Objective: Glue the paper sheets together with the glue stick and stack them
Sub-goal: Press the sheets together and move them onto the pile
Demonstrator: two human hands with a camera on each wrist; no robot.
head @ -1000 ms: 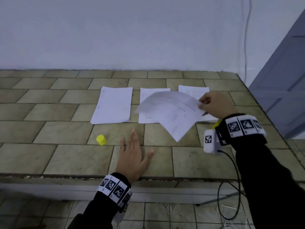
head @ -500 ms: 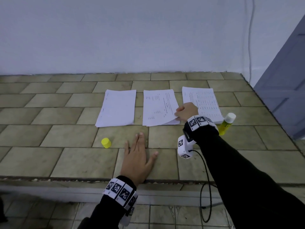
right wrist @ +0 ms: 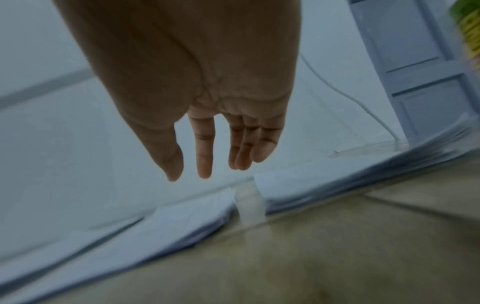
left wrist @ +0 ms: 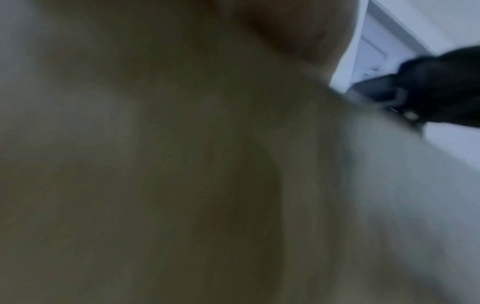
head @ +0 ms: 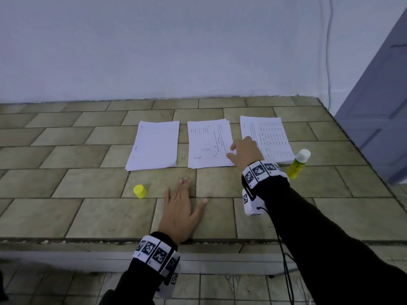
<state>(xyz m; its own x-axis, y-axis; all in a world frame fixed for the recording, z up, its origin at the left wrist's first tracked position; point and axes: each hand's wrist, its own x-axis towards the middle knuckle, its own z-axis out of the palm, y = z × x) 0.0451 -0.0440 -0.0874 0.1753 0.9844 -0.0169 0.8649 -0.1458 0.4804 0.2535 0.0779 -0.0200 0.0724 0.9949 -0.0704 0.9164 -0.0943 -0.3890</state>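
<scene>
Right hand (head: 246, 151) now empty, fingers (right wrist: 205, 156) loosely spread above the middle stack of white printed paper sheets (head: 209, 144), the sheet lifted a second ago laid flat there. Left hand (head: 178, 208) flat on the tiled counter (head: 88, 216); uncapped yellow-green glue stick (head: 299, 164) upright beside the right stack, likely needed next.

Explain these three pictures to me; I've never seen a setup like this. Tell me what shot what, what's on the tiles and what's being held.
No machine here: a person wears one camera on the head and one on each wrist. The head view shows both hands over a tiled surface. The left hand lies flat on the tiles, so its wrist picture is mostly blur. The right hand hovers open between the middle paper pile and the right paper pile; its wrist view shows straight fingers holding nothing. Also there: a left paper pile, an uncapped glue stick and its yellow cap.
</scene>
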